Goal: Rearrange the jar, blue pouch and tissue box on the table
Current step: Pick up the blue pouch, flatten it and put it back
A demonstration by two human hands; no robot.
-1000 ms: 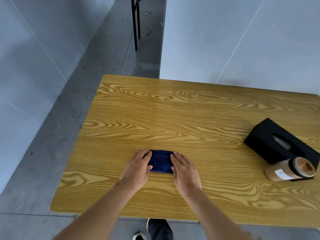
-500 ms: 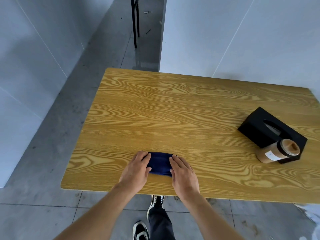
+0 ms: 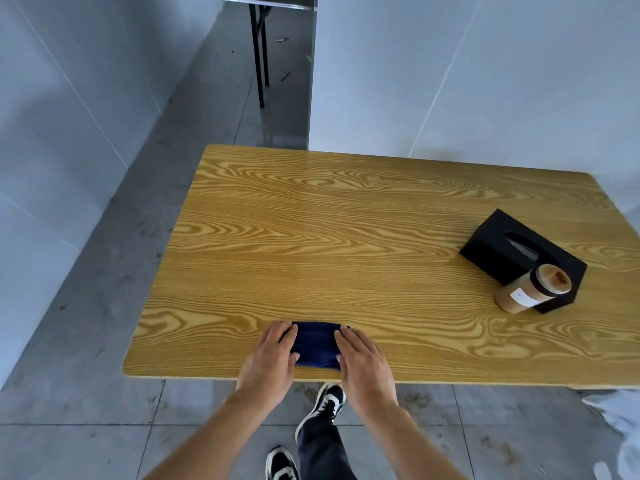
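A person's left hand lies flat with fingers spread over the left end of a blue pouch near the front edge of a wood-grain table, while the right hand rests the same way, palm down and fingers extended, over the pouch's right end. Neither hand appears to pinch the fabric; both seem to press or steady it against the tabletop, the dark cloth showing between them. Whether the pouch holds anything cannot be told from its flat look.

Well apart, toward the right side of the table, a black tissue box sits at an angle, a pale tissue just visible in its top slot. A tan jar stands touching or just beside the box's near corner, a white label on its side and a brown lid closing it; its contents are hidden.

The pouch lies close to the front edge, so a pull toward the body could likely slide it off onto the grey floor, where the person's shoes stand. The soft cloth may also bunch or unfold if the two hands move unevenly. On the right, the jar stands so tight to the box that shifting either one carelessly could probably tip the jar and send it rolling toward the table's right edge.
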